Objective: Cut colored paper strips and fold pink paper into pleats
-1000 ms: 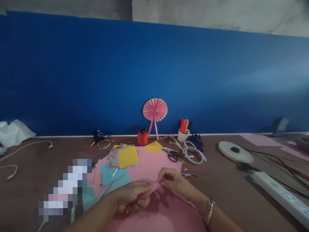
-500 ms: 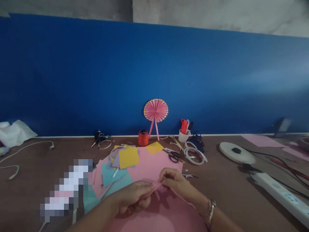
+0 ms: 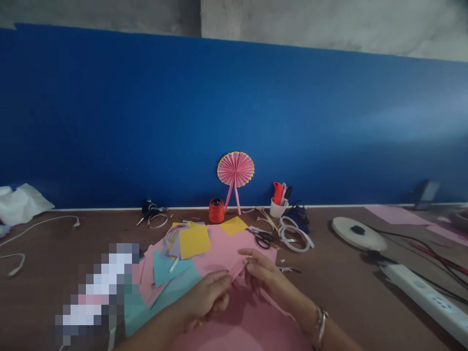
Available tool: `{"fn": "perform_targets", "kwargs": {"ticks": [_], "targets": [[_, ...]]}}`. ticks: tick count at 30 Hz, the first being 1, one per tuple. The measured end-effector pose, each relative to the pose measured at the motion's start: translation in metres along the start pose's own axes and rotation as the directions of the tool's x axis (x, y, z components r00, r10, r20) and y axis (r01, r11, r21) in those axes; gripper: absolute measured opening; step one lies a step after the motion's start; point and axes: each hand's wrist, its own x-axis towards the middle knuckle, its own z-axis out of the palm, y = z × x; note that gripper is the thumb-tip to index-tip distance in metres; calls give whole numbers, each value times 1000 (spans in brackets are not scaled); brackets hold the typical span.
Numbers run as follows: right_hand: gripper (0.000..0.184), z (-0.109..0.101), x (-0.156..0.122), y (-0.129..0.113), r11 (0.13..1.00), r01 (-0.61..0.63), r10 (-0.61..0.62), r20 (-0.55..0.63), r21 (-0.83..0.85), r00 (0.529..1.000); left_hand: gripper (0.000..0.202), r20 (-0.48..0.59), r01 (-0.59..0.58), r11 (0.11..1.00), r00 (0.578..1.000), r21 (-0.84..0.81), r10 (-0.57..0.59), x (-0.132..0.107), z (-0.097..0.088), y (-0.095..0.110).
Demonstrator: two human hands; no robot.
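My left hand (image 3: 206,297) and my right hand (image 3: 263,275) meet low in the middle of the view, both pinched on a narrow folded strip of pink paper (image 3: 237,271) held just above a large pink sheet (image 3: 226,251) on the brown table (image 3: 73,253). A silver bracelet sits on my right wrist. Behind the hands lie a yellow square (image 3: 193,241) and light blue paper (image 3: 166,267).
A pink pleated paper fan (image 3: 236,169) leans on the blue wall beside an orange thread spool (image 3: 216,210). Black scissors (image 3: 262,238), white hoops (image 3: 292,234) and a white cup of pens (image 3: 278,204) lie behind. A white round stand (image 3: 358,233) and power strip (image 3: 427,297) are at right.
Both hands have shifted slightly away from me and closer together on the pink strip, with the right hand's fingers now spread more over it. The view has tilted down a little.
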Motion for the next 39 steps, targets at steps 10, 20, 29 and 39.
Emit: {"fn": "perform_targets", "kwargs": {"ticks": [10, 20, 29, 39], "targets": [[35, 21, 8, 21, 979, 69, -100, -156, -194, 983, 52, -151, -207, 973, 963, 106, 221, 7, 17, -10], [31, 19, 6, 16, 992, 78, -92, -144, -96, 985, 59, -122, -225, 968, 963, 113, 238, 9, 19, -13], [36, 12, 5, 14, 995, 43, -53, -109, -94, 993, 61, -135, -184, 957, 967, 223, 218, 4, 18, -4], [34, 11, 1, 0, 998, 27, -33, -111, -55, 993, 62, -65, -120, 985, 989, 127, 129, 4, 13, -6]]}}
